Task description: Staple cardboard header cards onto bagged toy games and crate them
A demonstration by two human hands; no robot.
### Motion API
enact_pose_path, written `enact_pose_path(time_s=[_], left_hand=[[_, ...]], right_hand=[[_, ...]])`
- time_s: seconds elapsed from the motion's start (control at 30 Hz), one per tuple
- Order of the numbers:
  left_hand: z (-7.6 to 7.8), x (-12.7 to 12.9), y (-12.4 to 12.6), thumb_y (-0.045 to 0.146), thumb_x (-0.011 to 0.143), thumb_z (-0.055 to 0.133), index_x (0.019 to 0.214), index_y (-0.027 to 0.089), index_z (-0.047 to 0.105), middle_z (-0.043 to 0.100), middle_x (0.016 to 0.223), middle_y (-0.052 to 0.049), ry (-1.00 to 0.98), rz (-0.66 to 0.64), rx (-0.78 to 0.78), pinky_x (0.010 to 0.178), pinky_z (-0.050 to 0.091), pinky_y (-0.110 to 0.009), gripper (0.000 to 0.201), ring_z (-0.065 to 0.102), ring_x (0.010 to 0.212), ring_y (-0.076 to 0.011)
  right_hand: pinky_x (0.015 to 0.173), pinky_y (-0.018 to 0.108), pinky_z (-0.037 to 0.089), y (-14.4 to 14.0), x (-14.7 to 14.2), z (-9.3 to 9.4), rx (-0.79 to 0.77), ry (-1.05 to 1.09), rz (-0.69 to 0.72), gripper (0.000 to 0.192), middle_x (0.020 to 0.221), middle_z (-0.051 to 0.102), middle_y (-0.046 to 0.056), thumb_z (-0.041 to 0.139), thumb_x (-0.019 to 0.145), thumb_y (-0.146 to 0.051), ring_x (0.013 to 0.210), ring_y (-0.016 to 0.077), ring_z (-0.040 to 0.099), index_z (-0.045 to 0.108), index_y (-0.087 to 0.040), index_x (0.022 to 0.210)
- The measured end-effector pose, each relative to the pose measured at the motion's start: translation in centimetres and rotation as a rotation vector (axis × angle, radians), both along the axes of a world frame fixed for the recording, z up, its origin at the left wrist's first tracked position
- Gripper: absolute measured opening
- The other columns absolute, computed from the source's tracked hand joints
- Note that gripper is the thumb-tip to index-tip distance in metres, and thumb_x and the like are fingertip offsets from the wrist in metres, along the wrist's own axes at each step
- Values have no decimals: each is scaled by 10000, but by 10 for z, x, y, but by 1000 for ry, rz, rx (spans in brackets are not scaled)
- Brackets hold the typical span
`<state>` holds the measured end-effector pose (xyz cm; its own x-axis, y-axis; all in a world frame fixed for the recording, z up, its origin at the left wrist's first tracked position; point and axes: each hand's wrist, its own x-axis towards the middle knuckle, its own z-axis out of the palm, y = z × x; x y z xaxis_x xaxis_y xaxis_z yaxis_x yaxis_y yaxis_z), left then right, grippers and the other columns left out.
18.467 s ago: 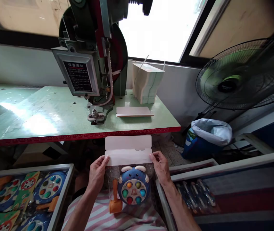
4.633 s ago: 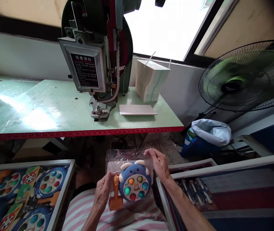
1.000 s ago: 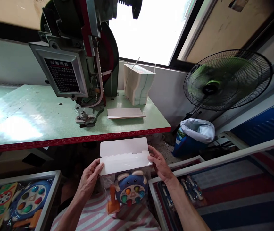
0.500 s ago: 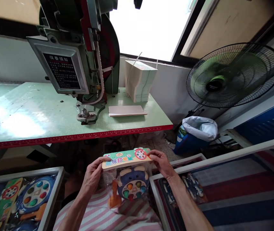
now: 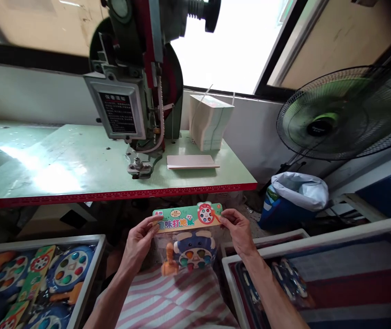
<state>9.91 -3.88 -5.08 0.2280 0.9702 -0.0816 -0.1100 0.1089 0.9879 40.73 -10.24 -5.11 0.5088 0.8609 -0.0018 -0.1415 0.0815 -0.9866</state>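
A bagged toy hangs below a printed header card (image 5: 181,218) in front of the table. Inside the clear bag are a blue animal-faced toy (image 5: 197,246) with coloured round buttons and an orange toy hammer (image 5: 170,260). My left hand (image 5: 142,240) pinches the card's left end between thumb and fingers. At the card's right end, my right hand (image 5: 238,230) grips it the same way. Beyond the card stands a green stapling machine (image 5: 136,100) on the table, its lower metal part (image 5: 139,167) near the table's front edge.
The green table (image 5: 88,160) has a red front edge. On it lie folded cards (image 5: 192,161) and a strapped card stack (image 5: 211,121). A tray (image 5: 99,244) of bagged toys is at left, another tray (image 5: 231,278) at right. A fan (image 5: 322,123) and a sack (image 5: 294,196) stand right.
My hands have raised the bagged toy slightly toward the table, both still gripping the card. The camera view has shifted left, so the machine appears farther right.
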Motion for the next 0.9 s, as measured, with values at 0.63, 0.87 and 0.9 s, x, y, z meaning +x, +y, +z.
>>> enact_pose_path(time_s=[0.63,0.87,0.9], left_hand=[[98,-59,151,396,713,793,827,220,531,646,566,28,7,172,290,506,449,-243,336,593,486,-139],[106,-48,198,343,720,761,824,227,476,572,602,64,-66,180,349,493,404,-224,324,534,480,-96],[106,-47,199,338,725,754,821,228,473,557,600,69,-72,180,353,490,396,-223,317,522,478,-92]], right_hand=[[482,266,532,186,-59,74,108,140,97,542,616,692,-13,1032,361,-377,529,158,641,667,-200,720],[464,271,523,232,-57,83,110,96,47,544,548,663,-19,1012,320,-364,496,146,598,636,-213,683],[457,274,520,236,-56,83,111,89,48,537,542,657,-22,1009,328,-360,487,145,590,633,-216,682]])
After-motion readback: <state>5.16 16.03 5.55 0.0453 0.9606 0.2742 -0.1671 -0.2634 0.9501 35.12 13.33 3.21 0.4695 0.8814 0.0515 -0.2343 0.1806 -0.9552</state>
